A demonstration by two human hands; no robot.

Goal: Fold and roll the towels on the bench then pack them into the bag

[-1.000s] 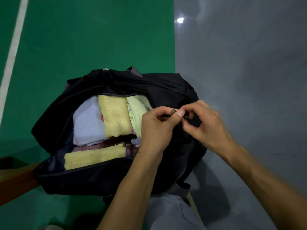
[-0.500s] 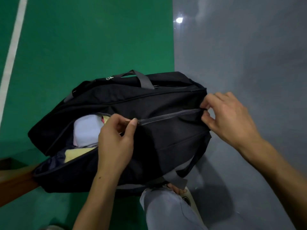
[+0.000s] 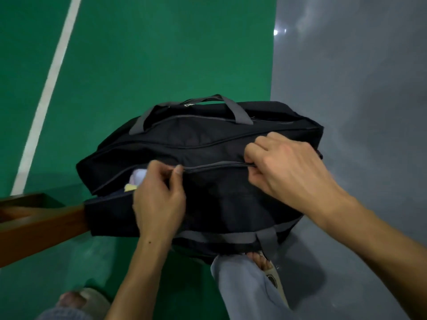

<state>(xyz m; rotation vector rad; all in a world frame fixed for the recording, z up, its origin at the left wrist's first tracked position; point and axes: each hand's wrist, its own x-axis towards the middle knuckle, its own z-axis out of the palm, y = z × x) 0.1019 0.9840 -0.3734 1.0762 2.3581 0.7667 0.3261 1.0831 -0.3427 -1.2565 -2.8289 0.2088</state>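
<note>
A black duffel bag (image 3: 208, 139) with grey handles lies on the end of a wooden bench (image 3: 39, 225). Its top zipper (image 3: 215, 166) is closed along the middle and right; the left end gapes. In that gap show a pale lilac towel (image 3: 138, 175) and a yellow towel (image 3: 130, 187). My left hand (image 3: 159, 199) pinches the zipper pull at the edge of the gap. My right hand (image 3: 286, 167) pinches the zipped seam further right and holds the fabric taut.
Green court floor (image 3: 150, 54) with a white line (image 3: 46, 95) lies beyond the bag, and grey floor (image 3: 358, 100) to the right. My legs in grey trousers (image 3: 245, 289) and sandalled feet stand below the bag.
The zipper has been drawn leftward, closing most of the bag over the towels. My right hand slid left along the seam. The view shifted, showing more bench and my feet.
</note>
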